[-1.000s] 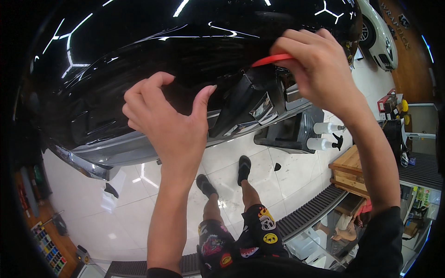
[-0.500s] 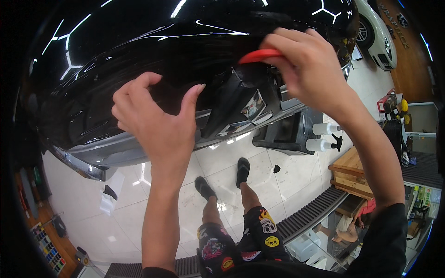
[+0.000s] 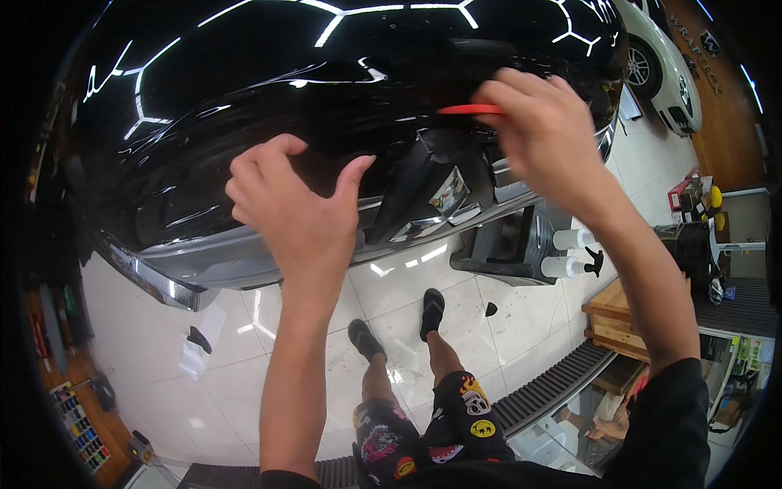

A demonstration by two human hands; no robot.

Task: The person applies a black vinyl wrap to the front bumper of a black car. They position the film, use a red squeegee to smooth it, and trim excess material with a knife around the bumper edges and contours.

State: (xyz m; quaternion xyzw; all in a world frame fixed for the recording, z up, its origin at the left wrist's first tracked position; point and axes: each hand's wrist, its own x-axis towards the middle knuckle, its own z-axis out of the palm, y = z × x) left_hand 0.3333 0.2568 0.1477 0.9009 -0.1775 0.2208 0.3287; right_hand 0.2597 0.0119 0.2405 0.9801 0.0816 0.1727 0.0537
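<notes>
Red tool [image 3: 468, 109] edge-out in right hand [image 3: 547, 137]; open panel [image 3: 366, 114] toward left hand [image 3: 297, 197].

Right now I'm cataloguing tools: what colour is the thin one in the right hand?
The thin tool is bright red; the head view shows it.

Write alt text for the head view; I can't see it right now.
The right hand holds a thin red hand tool at a glossy black car body. The left hand is open over the bodywork, holding nothing visible. At right are a white spray bottle and, farther off, a white car.
</notes>
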